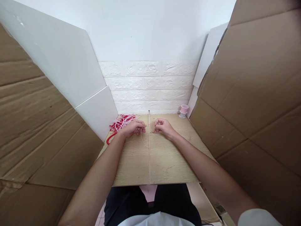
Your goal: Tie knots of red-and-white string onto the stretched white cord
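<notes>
A thin pale cord (149, 160) runs straight down the middle of the wooden board, from a small dark nail or hook (149, 111) by the wall to the front edge. Its upper stretch looks thicker, as if knotted. Left of it, my left hand (135, 128) is closed in a pinch on a thin loose cord (142, 138), which hangs in a curve towards the middle line. On the other side, my right hand (164, 127) has its fingers curled together. A fine strand seems to run to its fingertips, though what they pinch is too small to see clearly.
A heap of red and white cords (123, 121) lies at the back left, with a red curved handle (110, 138) beside it. Pink and white spools (184, 109) are stacked at the back right. Cardboard walls (249, 94) flank both sides; white brick-pattern wall panels (150, 83) stand behind.
</notes>
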{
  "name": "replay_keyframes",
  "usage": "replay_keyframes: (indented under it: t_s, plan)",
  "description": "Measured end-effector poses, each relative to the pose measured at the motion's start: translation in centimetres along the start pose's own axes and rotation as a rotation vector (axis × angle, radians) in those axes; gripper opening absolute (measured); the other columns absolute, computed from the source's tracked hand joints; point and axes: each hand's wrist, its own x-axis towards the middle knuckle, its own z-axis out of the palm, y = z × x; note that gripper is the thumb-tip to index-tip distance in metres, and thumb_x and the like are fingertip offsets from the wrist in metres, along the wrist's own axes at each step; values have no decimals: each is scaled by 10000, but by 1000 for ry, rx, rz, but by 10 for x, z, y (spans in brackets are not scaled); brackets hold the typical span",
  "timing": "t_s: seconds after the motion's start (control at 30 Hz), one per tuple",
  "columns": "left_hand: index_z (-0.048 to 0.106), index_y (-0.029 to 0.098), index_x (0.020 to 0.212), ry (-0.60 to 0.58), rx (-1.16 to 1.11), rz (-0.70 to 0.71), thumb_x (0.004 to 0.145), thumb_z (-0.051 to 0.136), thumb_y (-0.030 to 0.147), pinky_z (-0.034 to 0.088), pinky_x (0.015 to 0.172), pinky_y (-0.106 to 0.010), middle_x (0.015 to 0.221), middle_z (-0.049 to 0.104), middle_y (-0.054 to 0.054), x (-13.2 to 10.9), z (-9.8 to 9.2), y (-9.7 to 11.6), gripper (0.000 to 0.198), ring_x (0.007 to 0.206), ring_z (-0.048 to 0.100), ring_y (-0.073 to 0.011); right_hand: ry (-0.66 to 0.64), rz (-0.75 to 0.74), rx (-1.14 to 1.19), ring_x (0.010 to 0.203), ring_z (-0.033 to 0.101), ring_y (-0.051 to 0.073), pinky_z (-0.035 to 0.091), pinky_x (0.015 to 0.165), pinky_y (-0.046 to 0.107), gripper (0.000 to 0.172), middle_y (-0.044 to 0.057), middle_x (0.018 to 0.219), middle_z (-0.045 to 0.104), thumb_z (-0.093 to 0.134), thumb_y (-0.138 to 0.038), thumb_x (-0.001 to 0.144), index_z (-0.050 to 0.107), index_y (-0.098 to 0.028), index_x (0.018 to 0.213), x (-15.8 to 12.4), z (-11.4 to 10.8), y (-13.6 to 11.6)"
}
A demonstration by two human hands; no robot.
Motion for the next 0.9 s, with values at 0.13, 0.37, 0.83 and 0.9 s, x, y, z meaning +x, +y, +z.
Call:
replay_keyframes:
  t_s: [0.13, 0.37, 0.83, 0.9]
  plan:
    - [549, 158, 674, 4, 27, -9, 703, 737, 384, 333, 413, -212, 679, 659, -48, 1, 0, 0, 295, 494, 523, -89, 50, 24, -111, 445, 492, 103, 312, 445, 206, 116, -66, 515, 497, 536, -228, 613, 499, -198, 718, 3, -4, 7]
    - [548, 160, 643, 32, 169, -7, 719, 710, 404, 371, 428, -217, 623, 625, -30, 3, 1, -3, 303, 482, 527, -93, 36, -96, -539, 551, 423, 100, 310, 526, 219, 133, -60, 619, 475, 513, -188, 675, 535, -187, 807, 0, -7, 15]
    - [651, 147, 767, 85, 432, -45, 711, 697, 423, 487, 504, -264, 582, 642, -35, -1, 11, 6, 286, 495, 587, -143, -107, -115, -1005, 675, 512, 117, 334, 625, 224, 66, 8, 765, 617, 598, -168, 774, 624, -168, 834, -8, -2, 1]
    - [667, 145, 774, 77, 459, -48, 698, 703, 410, 486, 505, -262, 591, 643, -35, -2, 12, 7, 278, 501, 583, -140, -134, -101, -1020, 676, 513, 116, 333, 625, 223, 49, 12, 770, 628, 613, -199, 797, 636, -169, 828, -9, -1, 0]
